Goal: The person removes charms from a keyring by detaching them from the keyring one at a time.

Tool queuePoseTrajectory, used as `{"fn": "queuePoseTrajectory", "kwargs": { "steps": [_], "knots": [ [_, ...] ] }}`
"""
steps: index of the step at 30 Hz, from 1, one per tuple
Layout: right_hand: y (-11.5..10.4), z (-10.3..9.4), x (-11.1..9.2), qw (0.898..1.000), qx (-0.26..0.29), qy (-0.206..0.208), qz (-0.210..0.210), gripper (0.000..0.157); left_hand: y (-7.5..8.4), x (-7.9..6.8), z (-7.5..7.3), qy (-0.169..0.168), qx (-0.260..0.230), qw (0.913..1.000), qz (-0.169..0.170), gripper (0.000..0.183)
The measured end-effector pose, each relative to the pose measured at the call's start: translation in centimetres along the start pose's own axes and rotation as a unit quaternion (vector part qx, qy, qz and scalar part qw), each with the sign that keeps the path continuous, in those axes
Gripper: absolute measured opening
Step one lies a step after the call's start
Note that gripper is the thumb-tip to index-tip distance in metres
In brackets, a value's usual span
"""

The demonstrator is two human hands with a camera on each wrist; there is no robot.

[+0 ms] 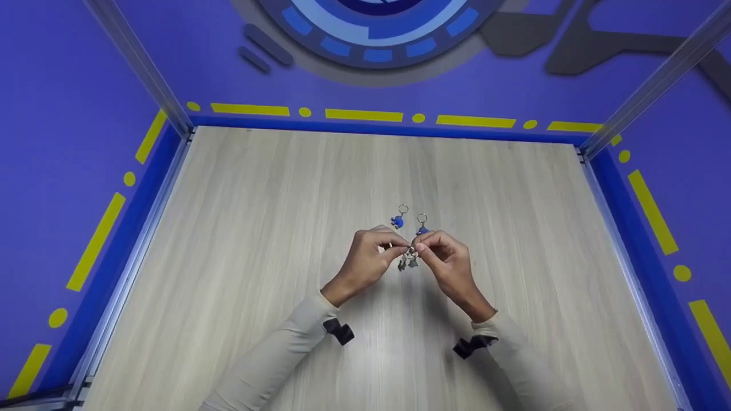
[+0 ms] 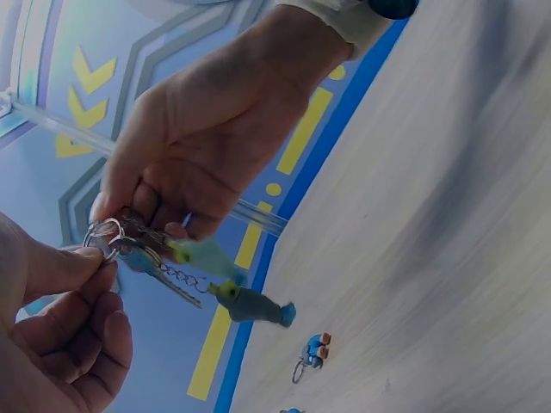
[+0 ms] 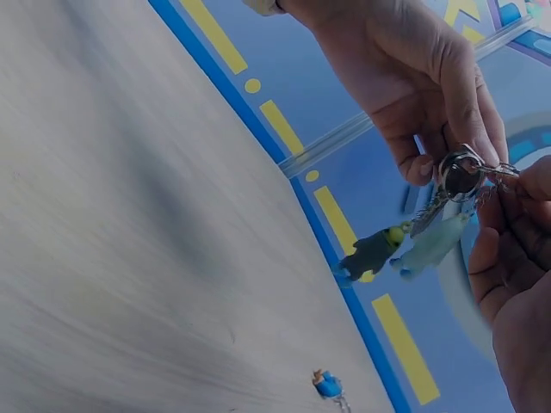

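Observation:
My left hand (image 1: 365, 258) and right hand (image 1: 452, 264) meet near the middle of the table, fingertips close together. Between them hangs a bunch of metal key rings (image 3: 462, 172). The left thumb and fingers pinch one side of the rings, and the right thumb and fingers pinch the other. Below dangle a small key (image 2: 176, 288), a dark grey-green charm (image 2: 250, 305) with a blue end, and a pale green charm (image 3: 433, 243), on short chains. Fingertips partly hide where the rings join.
Just beyond the hands, a blue figure keychain (image 1: 397, 221) lies on the wooden table (image 1: 274, 188). A second blue keychain (image 1: 422, 229) lies beside the right fingers, partly covered. Blue panels with yellow marks (image 1: 364, 115) stand around the far and side edges.

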State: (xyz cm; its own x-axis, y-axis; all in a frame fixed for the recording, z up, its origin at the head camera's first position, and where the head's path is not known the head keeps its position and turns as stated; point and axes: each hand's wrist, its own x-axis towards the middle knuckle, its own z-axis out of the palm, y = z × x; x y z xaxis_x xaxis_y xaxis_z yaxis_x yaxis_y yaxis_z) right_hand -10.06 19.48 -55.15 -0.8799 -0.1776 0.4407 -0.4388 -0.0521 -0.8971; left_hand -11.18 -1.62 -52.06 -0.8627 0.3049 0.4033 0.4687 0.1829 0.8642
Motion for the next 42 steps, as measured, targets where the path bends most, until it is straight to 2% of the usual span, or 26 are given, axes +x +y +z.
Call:
{"fn": "queuePoseTrajectory", "kwargs": {
  "steps": [3,5,9,13,16,21,28,32,36,42],
  "knots": [
    [0.0,0.2,0.1,1.000,-0.012,0.002,-0.009,0.009,0.0,-0.1,0.1,0.000,0.012,0.9999,0.006,0.007],
    [0.0,0.4,0.2,0.999,-0.025,0.003,-0.023,0.009,-0.1,-0.1,0.2,0.004,0.010,0.9999,-0.006,0.006],
    [0.0,0.8,0.3,0.997,-0.042,0.006,-0.061,0.011,-0.3,-0.2,0.2,-0.010,-0.028,0.9978,-0.058,0.006],
    [0.1,1.0,0.1,0.995,-0.050,0.005,-0.090,0.019,-0.6,-0.2,0.0,-0.042,-0.074,0.9898,-0.114,0.009],
    [0.1,1.1,0.0,0.994,-0.055,0.001,-0.098,0.024,-0.7,-0.3,-0.1,-0.065,-0.088,0.9845,-0.137,0.011],
    [0.0,0.9,0.0,0.993,-0.065,-0.001,-0.095,0.022,-1.0,-0.3,-0.3,-0.087,-0.106,0.9797,-0.147,0.012],
    [-0.1,0.2,0.3,0.991,-0.089,-0.002,-0.100,0.023,-1.1,-0.4,-0.6,-0.085,-0.171,0.9685,-0.159,0.011],
    [-0.1,-0.4,0.4,0.985,-0.126,-0.014,-0.113,0.022,-0.9,-0.4,-0.7,-0.086,-0.181,0.9655,-0.166,0.009],
    [-0.1,-0.8,0.3,0.981,-0.159,-0.029,-0.110,0.020,-0.7,-0.6,-0.6,-0.084,-0.178,0.9659,-0.169,0.010],
    [-0.1,-1.0,0.3,0.977,-0.180,-0.036,-0.106,0.018,-0.5,-0.6,-0.2,-0.044,-0.167,0.9719,-0.160,0.010]
  ]
}}
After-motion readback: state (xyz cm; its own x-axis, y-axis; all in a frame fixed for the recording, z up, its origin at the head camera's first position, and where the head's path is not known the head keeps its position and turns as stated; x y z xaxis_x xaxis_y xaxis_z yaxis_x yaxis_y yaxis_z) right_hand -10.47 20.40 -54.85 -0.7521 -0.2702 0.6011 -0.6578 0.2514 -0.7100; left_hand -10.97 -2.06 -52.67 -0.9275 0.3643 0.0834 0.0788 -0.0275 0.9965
